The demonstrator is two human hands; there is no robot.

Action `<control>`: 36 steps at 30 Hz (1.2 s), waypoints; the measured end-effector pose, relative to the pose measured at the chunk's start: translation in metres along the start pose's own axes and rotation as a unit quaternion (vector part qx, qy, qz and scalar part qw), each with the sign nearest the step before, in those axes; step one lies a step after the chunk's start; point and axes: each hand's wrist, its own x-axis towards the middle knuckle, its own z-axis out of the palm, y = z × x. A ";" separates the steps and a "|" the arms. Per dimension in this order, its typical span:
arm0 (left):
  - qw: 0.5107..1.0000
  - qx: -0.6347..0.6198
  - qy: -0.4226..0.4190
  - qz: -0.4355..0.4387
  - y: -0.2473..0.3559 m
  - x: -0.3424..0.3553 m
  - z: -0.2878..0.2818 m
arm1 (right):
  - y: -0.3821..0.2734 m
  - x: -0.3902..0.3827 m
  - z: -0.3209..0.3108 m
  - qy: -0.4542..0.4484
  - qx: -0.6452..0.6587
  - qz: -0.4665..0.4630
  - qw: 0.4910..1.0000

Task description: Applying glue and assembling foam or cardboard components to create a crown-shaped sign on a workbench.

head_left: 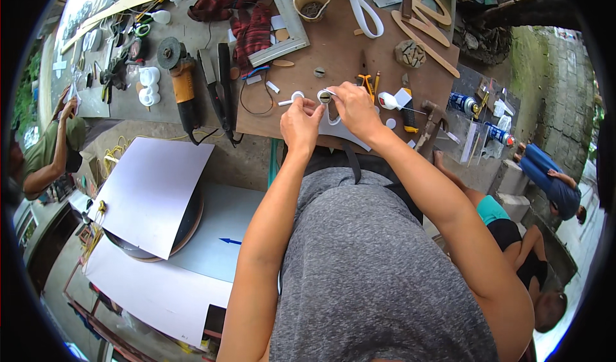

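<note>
My left hand is closed on a small white round piece near the bench's front edge; a short white strip lies against it. Just to its right, my right hand pinches a small white ring with a dark, brassy centre. Below that ring lies a curved white cut piece. Beside my right hand are yellow-handled pliers, a white bottle, a yellow-and-black cutter and a hammer. A small grey disc lies beyond my hands.
The brown workbench holds an angle grinder, long black tools, red plaid cloth, a frame, wooden cutouts and spray cans. White sheets lie lower left. Other people are at left and right.
</note>
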 end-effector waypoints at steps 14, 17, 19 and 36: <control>1.000 -0.016 -0.008 -0.014 -0.001 -0.002 0.000 | 0.004 0.060 -0.018 -0.220 -0.043 -0.174 0.959; 1.000 -0.020 -0.007 -0.010 -0.001 -0.003 0.001 | 0.010 0.062 -0.020 -0.240 -0.050 -0.191 0.950; 1.000 -0.026 -0.004 -0.010 -0.002 -0.003 0.001 | 0.007 0.059 -0.022 -0.202 -0.014 -0.161 0.966; 0.999 -0.028 0.019 0.014 -0.003 -0.005 0.004 | -0.013 -0.009 0.009 -0.005 0.023 0.058 0.998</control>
